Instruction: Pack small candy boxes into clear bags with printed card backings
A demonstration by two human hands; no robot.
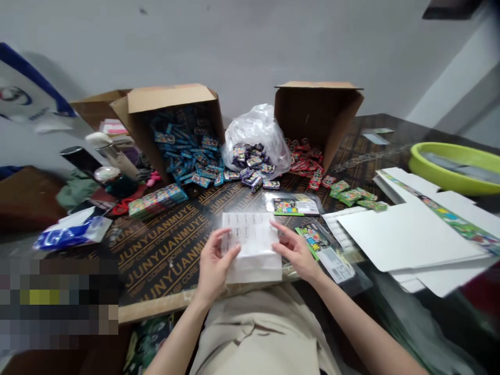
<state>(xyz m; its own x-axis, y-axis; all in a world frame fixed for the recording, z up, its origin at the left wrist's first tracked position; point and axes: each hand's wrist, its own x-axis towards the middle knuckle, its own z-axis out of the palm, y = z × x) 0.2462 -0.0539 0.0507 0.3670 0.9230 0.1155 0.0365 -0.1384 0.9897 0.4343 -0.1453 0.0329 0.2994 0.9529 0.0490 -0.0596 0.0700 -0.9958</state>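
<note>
A white sheet with rows of small round printed marks (250, 247) is held low over the table's front edge, its lower part smooth and blank. My left hand (216, 260) grips its left side, thumb on top. On the right side, my right hand (295, 251) has its thumb and forefinger at the sheet's edge. Just beyond the sheet lies a printed card in a clear sleeve (295, 205). A second printed packet (326, 255) with a black and green face is beside my right hand.
Small blue packets (191, 156) spill from a tipped carton (172, 99), red ones (308, 156) from another carton (344, 120). Purple packets (253, 161) lie in a clear plastic bag (253, 122). Right are green packets (351, 194), white card sheets (398, 234) and a lime basin (420, 166).
</note>
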